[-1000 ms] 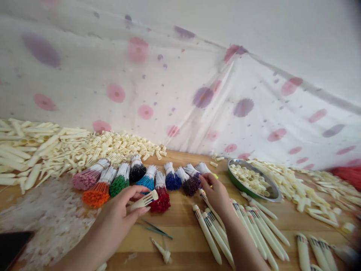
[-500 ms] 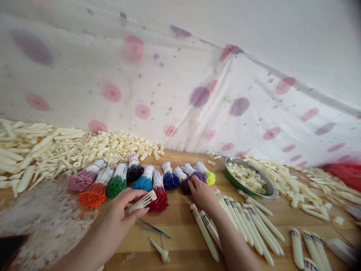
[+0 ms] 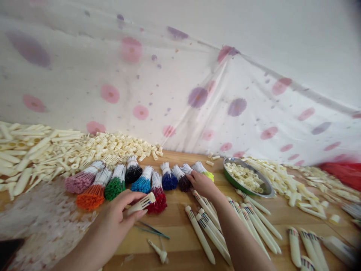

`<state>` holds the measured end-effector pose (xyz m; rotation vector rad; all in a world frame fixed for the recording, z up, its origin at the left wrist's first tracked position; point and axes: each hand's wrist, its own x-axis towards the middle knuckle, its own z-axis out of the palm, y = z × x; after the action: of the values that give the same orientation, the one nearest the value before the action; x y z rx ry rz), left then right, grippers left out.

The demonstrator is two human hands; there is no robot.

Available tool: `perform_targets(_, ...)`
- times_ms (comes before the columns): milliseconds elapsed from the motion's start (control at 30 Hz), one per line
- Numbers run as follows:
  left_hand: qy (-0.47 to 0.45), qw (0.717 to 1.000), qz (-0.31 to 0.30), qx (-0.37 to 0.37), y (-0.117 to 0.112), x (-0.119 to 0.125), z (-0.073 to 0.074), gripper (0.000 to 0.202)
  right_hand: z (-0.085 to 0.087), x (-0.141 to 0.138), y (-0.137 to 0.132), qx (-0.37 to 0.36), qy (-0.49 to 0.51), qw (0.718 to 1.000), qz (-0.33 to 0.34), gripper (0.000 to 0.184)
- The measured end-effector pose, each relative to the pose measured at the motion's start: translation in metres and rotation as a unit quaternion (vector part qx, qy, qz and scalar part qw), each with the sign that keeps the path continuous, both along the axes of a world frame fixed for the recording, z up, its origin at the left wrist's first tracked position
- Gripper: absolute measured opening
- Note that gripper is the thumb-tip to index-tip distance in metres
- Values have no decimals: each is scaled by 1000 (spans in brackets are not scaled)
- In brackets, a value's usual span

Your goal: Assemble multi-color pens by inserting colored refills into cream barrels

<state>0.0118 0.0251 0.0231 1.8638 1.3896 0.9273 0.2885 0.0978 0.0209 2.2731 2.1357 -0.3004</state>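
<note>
My left hand (image 3: 124,210) pinches a cream slotted pen barrel (image 3: 141,203), its slotted end pointing up and right. My right hand (image 3: 201,184) is bent over the bundle of purple pen refills (image 3: 186,168), covering its coloured ends; the fingers are closed there, and what lies between them is hidden. Left of it stand bundles of dark maroon refills (image 3: 183,182), blue refills (image 3: 169,178), red refills (image 3: 157,195) and light-blue refills (image 3: 142,182). Yellow refills (image 3: 207,173) show just behind the right hand. Under my right forearm lie several multicolour pens (image 3: 200,235).
Black (image 3: 133,171), green (image 3: 115,184), orange (image 3: 90,197) and pink bundles (image 3: 81,180) stand farther left. Cream pen parts (image 3: 113,145) are heaped behind. Clear plastic bits (image 3: 50,218) spread left. A metal dish (image 3: 270,192) holds small parts. Tweezers (image 3: 153,229) and a cream nozzle-like piece (image 3: 158,251) lie in front.
My right hand has shifted slightly up and forward, now covering the purple refill ends. The left hand still holds the pen barrel in nearly the same place. The view has shifted slightly.
</note>
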Motion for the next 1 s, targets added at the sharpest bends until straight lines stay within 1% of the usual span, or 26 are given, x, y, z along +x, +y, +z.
perform_targets(133, 1, 1000, -7, 13, 1, -1, -4, 19, 4, 2, 11, -19, -14, 999, 25, 26)
perform_targets(233, 1, 1000, -10, 11, 1, -2, -7, 19, 9, 4, 17, -20, -17, 999, 35, 26)
perform_targets(367, 3, 1000, -4, 20, 1, -1, -7, 18, 14, 9, 21, -16, -6, 999, 40, 26)
perform_targets(533, 4, 999, 10, 35, 3, -2, -7, 18, 9, 8, 17, -1, -13, 1000, 12, 26)
perform_targets(667, -12, 999, 20, 35, 7, -5, -11, 20, 3, 1, 12, 2, -24, 1000, 8, 27)
perform_targets(767, -6, 999, 22, 23, 12, -7, -15, 21, 5, -2, 17, -17, -34, 999, 16, 29)
perform_targets(867, 10, 1000, 22, 16, 14, -7, -19, 22, 11, -3, 28, -53, -39, 997, 39, 28)
perform_targets(1000, 28, 999, 15, 22, 15, -6, -20, 20, 15, -3, 42, -93, -44, 993, 66, 24)
